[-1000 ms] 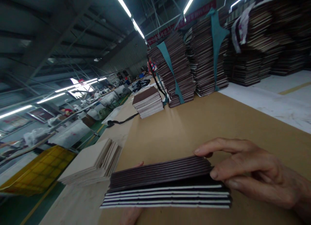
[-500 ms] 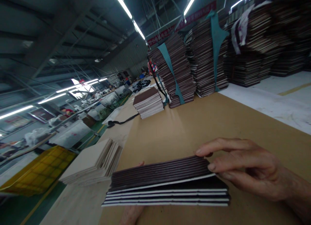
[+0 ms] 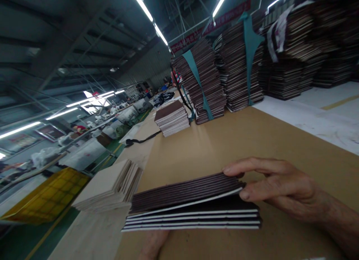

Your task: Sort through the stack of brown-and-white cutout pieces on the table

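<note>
Now, stack: dark, white-edged flat pieces (image 3: 193, 205) lie piled low on the brown table (image 3: 252, 140), near its front edge.
Right hand: right hand (image 3: 276, 187) pinches the upper bundle at its right end, fingers over and under, lifting it off the lower pieces.
Left hand: left hand (image 3: 153, 243) shows only partly beneath the stack's near edge; its grip cannot be told.
Handling: likely thin, stiff, light singly, prone to sliding; best held at the short ends.
Beside: pale stack (image 3: 112, 187) to the left.
</note>
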The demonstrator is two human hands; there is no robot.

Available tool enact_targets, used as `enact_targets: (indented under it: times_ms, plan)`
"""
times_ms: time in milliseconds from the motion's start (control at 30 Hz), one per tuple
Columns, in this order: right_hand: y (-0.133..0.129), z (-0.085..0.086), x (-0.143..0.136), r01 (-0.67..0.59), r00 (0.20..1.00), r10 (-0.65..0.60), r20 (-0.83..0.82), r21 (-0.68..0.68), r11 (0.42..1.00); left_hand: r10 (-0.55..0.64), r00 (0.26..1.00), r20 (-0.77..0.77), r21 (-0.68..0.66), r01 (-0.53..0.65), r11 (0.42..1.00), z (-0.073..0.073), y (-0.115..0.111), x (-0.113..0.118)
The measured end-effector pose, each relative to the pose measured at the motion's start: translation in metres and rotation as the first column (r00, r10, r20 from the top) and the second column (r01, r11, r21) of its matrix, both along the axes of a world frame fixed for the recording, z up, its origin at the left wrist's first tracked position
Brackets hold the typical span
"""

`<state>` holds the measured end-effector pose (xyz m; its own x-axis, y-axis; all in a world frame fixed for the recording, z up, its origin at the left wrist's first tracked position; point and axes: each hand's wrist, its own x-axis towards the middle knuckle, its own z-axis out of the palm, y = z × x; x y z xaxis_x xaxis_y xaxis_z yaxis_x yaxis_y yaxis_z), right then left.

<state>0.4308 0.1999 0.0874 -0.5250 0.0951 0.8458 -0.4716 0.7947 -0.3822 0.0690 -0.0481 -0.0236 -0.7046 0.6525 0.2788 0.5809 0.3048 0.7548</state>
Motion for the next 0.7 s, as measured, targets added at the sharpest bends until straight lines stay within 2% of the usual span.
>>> enact_targets:
  times_ms: [167, 333, 500, 567, 700]
  plan:
    - [-0.001, -0.002, 0.0, 0.009, 1.0, -0.009, 0.004, 0.019, 1.0, -0.062, 0.998, -0.013, -0.043, 0.061, 0.997, 0.002, 0.004, 0.008]
    - [-0.001, 0.003, 0.001, 0.062, 0.998, -0.063, 0.021, 0.05, 0.997, -0.052, 0.998, 0.04, -0.076, 0.055, 0.996, 0.011, 0.008, 0.019]
    - [-0.001, 0.004, 0.001, 0.119, 0.993, -0.119, 0.012, 0.031, 0.992, -0.064, 0.995, 0.072, -0.082, 0.07, 0.994, 0.031, 0.018, 0.038]
    - [-0.001, 0.001, 0.002, 0.135, 0.991, -0.136, 0.018, 0.028, 0.99, -0.086, 0.994, 0.065, -0.145, 0.095, 0.985, 0.04, 0.022, 0.046]
    - [-0.001, -0.008, 0.003, 0.198, 0.98, -0.198, 0.0, 0.014, 0.98, -0.22, 0.974, 0.054, -0.28, 0.226, 0.933, 0.055, 0.027, 0.056]
